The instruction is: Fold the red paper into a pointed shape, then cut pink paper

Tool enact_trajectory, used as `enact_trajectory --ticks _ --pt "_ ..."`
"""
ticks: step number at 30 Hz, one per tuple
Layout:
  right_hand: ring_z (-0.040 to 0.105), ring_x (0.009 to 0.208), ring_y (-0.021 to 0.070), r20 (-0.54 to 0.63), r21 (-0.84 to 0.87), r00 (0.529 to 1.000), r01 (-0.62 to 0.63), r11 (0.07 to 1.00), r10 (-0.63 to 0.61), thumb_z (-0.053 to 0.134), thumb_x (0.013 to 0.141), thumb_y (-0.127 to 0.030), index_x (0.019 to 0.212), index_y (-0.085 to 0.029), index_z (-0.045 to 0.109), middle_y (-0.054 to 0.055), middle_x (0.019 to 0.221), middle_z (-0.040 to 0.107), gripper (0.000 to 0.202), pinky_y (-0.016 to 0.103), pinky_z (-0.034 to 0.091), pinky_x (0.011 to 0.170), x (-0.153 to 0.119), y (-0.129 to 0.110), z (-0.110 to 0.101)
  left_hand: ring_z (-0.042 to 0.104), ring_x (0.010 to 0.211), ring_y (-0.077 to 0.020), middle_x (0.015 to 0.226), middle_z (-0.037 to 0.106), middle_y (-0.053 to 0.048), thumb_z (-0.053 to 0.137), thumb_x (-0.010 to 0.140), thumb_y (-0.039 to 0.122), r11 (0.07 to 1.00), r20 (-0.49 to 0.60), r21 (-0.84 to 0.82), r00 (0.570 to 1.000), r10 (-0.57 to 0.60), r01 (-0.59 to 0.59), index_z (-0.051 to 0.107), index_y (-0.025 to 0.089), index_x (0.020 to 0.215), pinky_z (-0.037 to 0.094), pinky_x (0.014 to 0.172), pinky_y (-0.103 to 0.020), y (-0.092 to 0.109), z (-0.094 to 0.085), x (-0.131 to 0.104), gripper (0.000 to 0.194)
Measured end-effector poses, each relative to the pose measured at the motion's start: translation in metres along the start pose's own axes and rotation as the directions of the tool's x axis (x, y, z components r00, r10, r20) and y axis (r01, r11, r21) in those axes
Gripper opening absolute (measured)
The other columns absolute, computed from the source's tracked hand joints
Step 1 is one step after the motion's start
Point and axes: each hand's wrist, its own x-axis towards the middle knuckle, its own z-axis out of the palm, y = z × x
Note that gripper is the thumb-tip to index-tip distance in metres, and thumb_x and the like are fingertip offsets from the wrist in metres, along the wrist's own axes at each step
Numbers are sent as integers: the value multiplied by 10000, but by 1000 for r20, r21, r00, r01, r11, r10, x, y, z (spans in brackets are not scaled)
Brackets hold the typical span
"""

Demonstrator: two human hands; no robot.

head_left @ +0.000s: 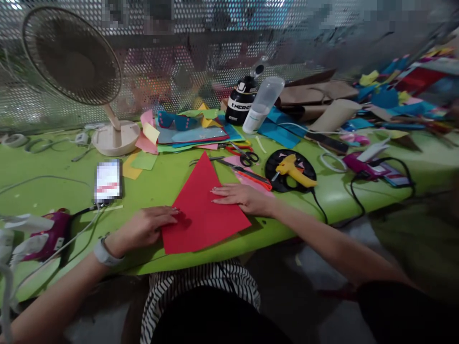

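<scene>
**Partway there or just lining up? Hard to say**

So we've got a long glossy green counter [141,191], with a beige round-headed fan [71,57] back left. A flat, pointed red paper sheet [201,210] lies near the front edge. It already tapers to a far tip, but I can't make out a crease; my guess is shaping's underway with gluing left, if any. A round black tray [270,162] off right carries an unheld yellow plastic glue gun [287,165]. Right hand [251,198]: fingers slightly spread, pressed flat on the sheet. Left hand [143,227]: fingers bunched at its left edge, can't tell if they're pinching. Black-handled metal scissors [244,154] sit idle.
</scene>
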Motion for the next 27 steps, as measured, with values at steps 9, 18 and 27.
enact_trajectory --ticks 9,18,27 --pt "503 1319 235 -56 160 985 -153 975 164 561 914 -443 1185 -274 688 46 1363 597 344 509 311 1155 -10 -14 -4 702 816 -165 966 745 -74 520 937 365 979 -159 -34 966 -203 200 688 191 998 551 703 -265 10 3 2 249" --pt "615 729 202 -314 285 696 -580 763 646 493 895 -622 865 -198 671 43 808 684 461 316 463 636 21 -20 6 368 401 -91 450 380 63 589 853 532 802 -355 -44 741 -570 595 427 208 611 228 421 -238 2 4 34 435" --pt "615 806 231 -293 -58 711 -681 730 640 406 964 -545 933 -204 587 82 940 689 387 295 353 602 39 -18 11 636 681 -226 780 677 -79 503 932 443 729 -302 288 781 -547 622 584 154 1017 466 624 -335 0 14 36 313"
